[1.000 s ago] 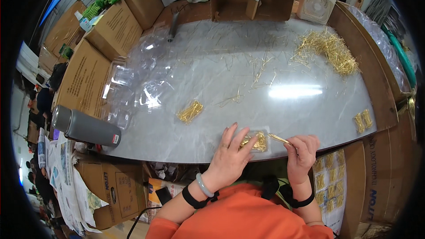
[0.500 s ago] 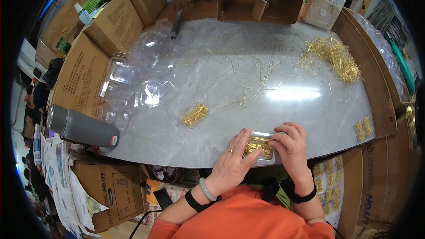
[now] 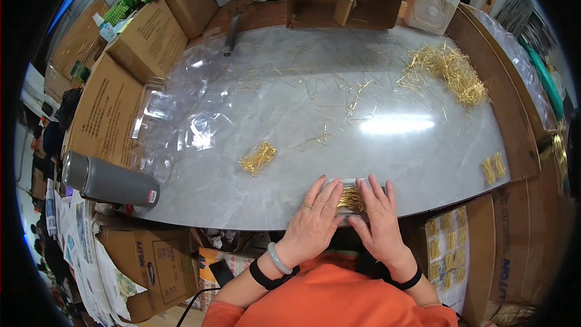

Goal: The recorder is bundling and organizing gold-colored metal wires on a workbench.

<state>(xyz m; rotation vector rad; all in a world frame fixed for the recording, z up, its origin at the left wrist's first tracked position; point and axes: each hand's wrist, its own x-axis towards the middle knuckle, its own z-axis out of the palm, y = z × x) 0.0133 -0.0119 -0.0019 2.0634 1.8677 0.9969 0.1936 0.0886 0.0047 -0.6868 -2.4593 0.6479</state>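
At the near edge of the table, a small clear plastic box (image 3: 349, 211) packed with gold wire hooks (image 3: 350, 198) sits between my hands. My left hand (image 3: 312, 217) lies along its left side, fingers stretched out and touching it. On the other side my right hand (image 3: 380, 221) rests flat with its fingers extended over the box's right edge. Both hands are open, and they cover parts of the box. Farther left on the tabletop is a bundle of gold hooks (image 3: 258, 158); whether it has a clear case around it I cannot tell.
A large heap of gold hooks (image 3: 451, 72) lies at the far right, with loose ones scattered across the grey table (image 3: 290, 115). Clear plastic cases (image 3: 187, 109) are piled at left, near a grey bottle (image 3: 115, 180). Filled packs (image 3: 493, 168) sit at the right edge; cardboard boxes (image 3: 339, 9) border the table.
My right hand has gone from bent, pinching fingers at the box's upper right corner to lying flat on its right side. My left fingers have drawn back to the left side. The view has shifted slightly.
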